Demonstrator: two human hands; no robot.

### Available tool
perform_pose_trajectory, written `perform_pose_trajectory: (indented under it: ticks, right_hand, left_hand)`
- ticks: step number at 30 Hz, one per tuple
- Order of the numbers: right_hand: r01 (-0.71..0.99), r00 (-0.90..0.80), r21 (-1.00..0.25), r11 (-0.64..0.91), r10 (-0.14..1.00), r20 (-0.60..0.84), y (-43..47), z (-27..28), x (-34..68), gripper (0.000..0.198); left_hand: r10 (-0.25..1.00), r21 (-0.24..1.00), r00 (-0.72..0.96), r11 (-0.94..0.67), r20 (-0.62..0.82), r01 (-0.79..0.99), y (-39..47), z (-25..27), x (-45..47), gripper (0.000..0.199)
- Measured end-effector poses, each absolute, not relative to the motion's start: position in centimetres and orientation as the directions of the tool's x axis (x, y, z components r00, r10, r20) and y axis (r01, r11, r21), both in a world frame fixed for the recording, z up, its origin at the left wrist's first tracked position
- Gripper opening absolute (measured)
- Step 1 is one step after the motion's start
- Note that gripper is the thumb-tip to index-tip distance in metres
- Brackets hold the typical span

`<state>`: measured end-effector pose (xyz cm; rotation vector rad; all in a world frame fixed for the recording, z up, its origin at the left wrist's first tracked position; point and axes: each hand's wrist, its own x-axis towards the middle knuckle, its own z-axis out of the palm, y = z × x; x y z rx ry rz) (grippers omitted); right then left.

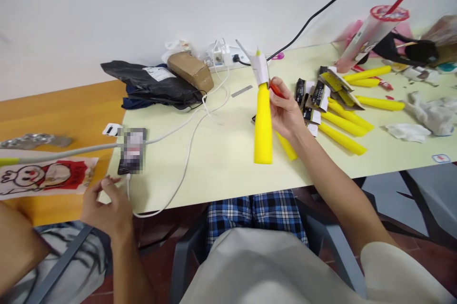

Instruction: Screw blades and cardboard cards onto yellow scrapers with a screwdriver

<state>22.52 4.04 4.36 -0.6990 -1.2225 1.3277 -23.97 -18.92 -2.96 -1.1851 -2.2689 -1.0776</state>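
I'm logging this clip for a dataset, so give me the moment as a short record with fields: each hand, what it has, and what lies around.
setting: pale green table against a white wall
right hand: holds an upright yellow tube with a white label at its top, and something red at the fingers
left hand: at the table's near edge, touching a white cable, beside a phone
nearby: more yellow tubes lying flat, black packets, black bag, brown parcel, power strip
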Motion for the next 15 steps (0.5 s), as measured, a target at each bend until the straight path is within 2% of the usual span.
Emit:
perform_pose_trajectory:
  ticks: [4, 6, 9, 13, 15]
  right_hand:
    - [-0.260, -0.194, -0.944, 0.202, 0.947, 0.256, 3.4, 4.5, 21.9, 0.061]
    - [-0.195, -0.244, -0.957, 0.214, 0.935, 0.259, 2.9, 4.8, 21.8, 0.061]
    - [-0.084, -0.363, -0.971, 0.225, 0.900, 0.240, 2.4, 4.8, 21.6, 0.058]
    - [0.048, -0.486, -0.960, 0.275, 0.846, 0.218, 2.0, 4.1, 20.8, 0.046]
    - [0.111, -0.517, -0.944, 0.310, 0.829, 0.211, 1.6, 3.7, 20.3, 0.038]
  left_hand:
    - [0.719, 0.401, -0.393, 0.172, 0.574, 0.900, -18.9, -2.8, -23.9, 0.045]
    - [0.703, 0.423, -0.454, 0.235, 0.548, 0.875, -18.9, -2.8, -23.9, 0.044]
    - [0.592, 0.447, -0.548, 0.325, 0.591, 0.834, -19.0, -2.8, -23.9, 0.047]
    - [0.727, 0.402, -0.391, 0.172, 0.564, 0.899, -19.1, -2.7, -23.9, 0.045]
    - [0.687, 0.419, -0.456, 0.236, 0.566, 0.877, -19.1, -2.7, -24.0, 0.045]
